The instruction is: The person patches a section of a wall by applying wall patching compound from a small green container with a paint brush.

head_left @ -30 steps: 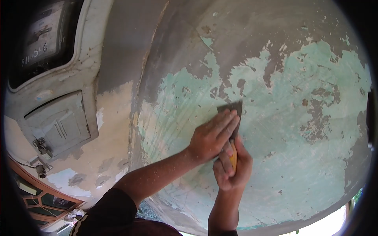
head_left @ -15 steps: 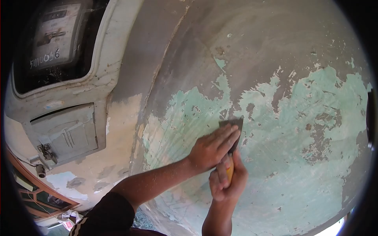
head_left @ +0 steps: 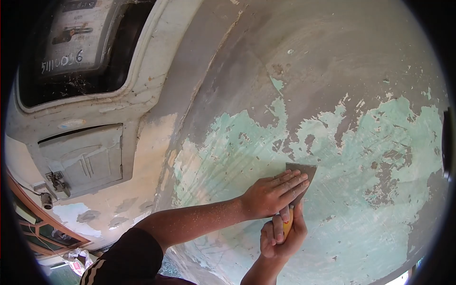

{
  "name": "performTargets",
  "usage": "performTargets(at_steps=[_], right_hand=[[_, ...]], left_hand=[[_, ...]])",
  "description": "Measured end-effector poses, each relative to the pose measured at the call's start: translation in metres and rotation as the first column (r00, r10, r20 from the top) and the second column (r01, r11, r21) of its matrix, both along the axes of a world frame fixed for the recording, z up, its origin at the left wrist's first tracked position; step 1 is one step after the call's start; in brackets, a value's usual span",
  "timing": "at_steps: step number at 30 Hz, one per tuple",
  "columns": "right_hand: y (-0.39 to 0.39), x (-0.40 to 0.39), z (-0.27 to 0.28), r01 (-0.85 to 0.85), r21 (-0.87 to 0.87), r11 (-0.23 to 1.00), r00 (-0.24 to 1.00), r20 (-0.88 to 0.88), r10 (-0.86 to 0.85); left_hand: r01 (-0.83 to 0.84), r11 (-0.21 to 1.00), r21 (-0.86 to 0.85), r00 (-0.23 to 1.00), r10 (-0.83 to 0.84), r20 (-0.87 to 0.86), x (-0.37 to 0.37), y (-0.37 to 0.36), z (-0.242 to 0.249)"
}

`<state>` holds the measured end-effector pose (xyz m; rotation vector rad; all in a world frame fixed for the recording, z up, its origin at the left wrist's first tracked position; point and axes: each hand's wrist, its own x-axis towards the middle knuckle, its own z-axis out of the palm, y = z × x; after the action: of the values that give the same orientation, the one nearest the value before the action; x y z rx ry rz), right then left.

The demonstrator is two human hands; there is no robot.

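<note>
A scraper (head_left: 308,175) with a wide flat metal blade and a yellow handle is against the wall, its blade edge pointing up. The handle sits in my right hand (head_left: 295,237), whose fingers are wrapped round it. My left hand (head_left: 266,195) lies flat over the blade, fingers stretched out and pressing on the metal; its thumb points down near the handle. Around the blade, the wall (head_left: 351,209) has patchy pale green paint. Higher up, bare grey plaster (head_left: 332,52) shows, with ragged paint edges between.
To the left, a meter box (head_left: 142,90) juts from the wall, with a dark window and a small latched metal door (head_left: 83,161). Below it are a wooden-framed window (head_left: 47,232) and a plastic bag (head_left: 78,260). A dark object (head_left: 447,145) stands at the far right.
Both hands and the scraper have moved down along the wall and slightly right in view. The blade now shows more fully. The camera view has shifted a little.
</note>
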<state>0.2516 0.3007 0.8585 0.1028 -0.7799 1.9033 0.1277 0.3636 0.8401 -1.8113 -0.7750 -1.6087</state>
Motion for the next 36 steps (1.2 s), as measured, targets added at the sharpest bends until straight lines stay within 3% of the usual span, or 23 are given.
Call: performTargets(at_steps=[5, 11, 20, 24, 32, 36], right_hand=[[0.004, -0.004, 0.016, 0.039, -0.013, 0.999, 0.998, 0.048, -0.038], [-0.005, -0.008, 0.018, 0.069, -0.007, 0.998, 0.996, 0.055, -0.068], [0.011, -0.017, 0.017, 0.054, 0.037, 0.998, 0.992, 0.113, -0.058], [0.006, -0.025, 0.019, 0.088, 0.019, 0.996, 0.987, 0.134, -0.090], [0.018, -0.038, 0.036, 0.121, 0.027, 0.992, 0.976, 0.180, -0.124], [0.014, -0.036, 0.030, 0.126, 0.041, 0.991, 0.972, 0.196, -0.132]], left_hand=[[0.053, 0.999, -0.004, 0.996, -0.053, 0.069, -0.003, -0.001, 0.017], [0.058, 0.997, -0.040, 0.998, -0.057, 0.032, -0.006, -0.002, 0.017], [-0.019, 1.000, 0.020, 0.999, 0.019, 0.031, -0.020, 0.009, 0.017], [0.047, 0.999, 0.004, 0.997, -0.048, 0.058, -0.025, 0.007, 0.017], [0.028, 0.999, 0.043, 0.996, -0.031, 0.088, -0.035, 0.014, 0.031], [0.029, 0.999, 0.043, 0.999, -0.030, 0.021, -0.033, 0.020, 0.019]])
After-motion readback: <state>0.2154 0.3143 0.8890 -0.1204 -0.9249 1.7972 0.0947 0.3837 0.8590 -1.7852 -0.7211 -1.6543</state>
